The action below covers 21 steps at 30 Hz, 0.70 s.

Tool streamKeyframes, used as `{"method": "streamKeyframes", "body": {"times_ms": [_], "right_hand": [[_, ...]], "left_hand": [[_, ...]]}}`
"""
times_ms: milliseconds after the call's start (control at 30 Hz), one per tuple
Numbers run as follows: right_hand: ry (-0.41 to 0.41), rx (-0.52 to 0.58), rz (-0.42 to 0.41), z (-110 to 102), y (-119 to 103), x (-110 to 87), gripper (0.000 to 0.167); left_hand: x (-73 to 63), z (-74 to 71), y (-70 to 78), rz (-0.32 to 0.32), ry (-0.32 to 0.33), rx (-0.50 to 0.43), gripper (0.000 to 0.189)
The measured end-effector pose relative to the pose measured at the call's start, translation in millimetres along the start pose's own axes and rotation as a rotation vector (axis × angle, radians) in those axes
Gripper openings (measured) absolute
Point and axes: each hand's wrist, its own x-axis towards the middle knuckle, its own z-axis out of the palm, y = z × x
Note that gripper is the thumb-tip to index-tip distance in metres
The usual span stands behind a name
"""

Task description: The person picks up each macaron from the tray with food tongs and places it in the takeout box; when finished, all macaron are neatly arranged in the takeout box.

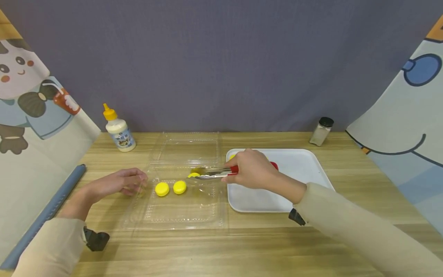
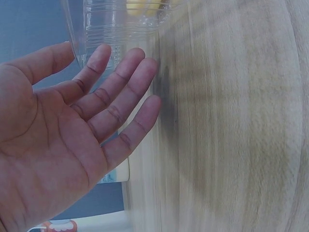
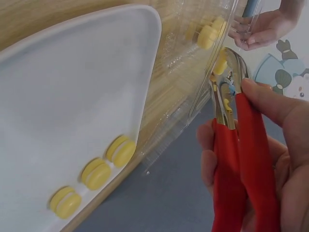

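My right hand (image 1: 254, 169) grips a pair of metal tongs (image 3: 244, 159) by their red handles. Between the tong tips is a yellow macaron (image 1: 194, 175), over the clear plastic container (image 1: 183, 215). Two more yellow macarons, one nearer the left (image 1: 162, 189) and one beside it (image 1: 179, 187), sit in that container. At its left side, my left hand (image 1: 119, 182) has its fingers loosely extended and holds nothing. In the left wrist view, the palm (image 2: 53, 140) faces the camera with fingertips close to the container's wall (image 2: 120, 29).
A white tray (image 1: 263, 200) stands right of the container, with three yellow macarons (image 3: 96, 174) along one edge. The hinged lid (image 1: 188, 148) lies open behind. A yellow-capped bottle (image 1: 120, 132) stands at back left, a black-lidded jar (image 1: 321, 131) at back right. A blue-grey roll (image 1: 45, 215) lies at left.
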Motion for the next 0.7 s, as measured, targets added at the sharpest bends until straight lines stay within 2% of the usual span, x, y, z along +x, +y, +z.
{"method": "streamKeyframes", "body": {"times_ms": [700], "right_hand": [[-0.073,-0.107,0.026,6,-19,12.1,0.039]], "left_hand": [[0.7,-0.5,0.4,-0.012,-0.004,0.009,0.042]]}}
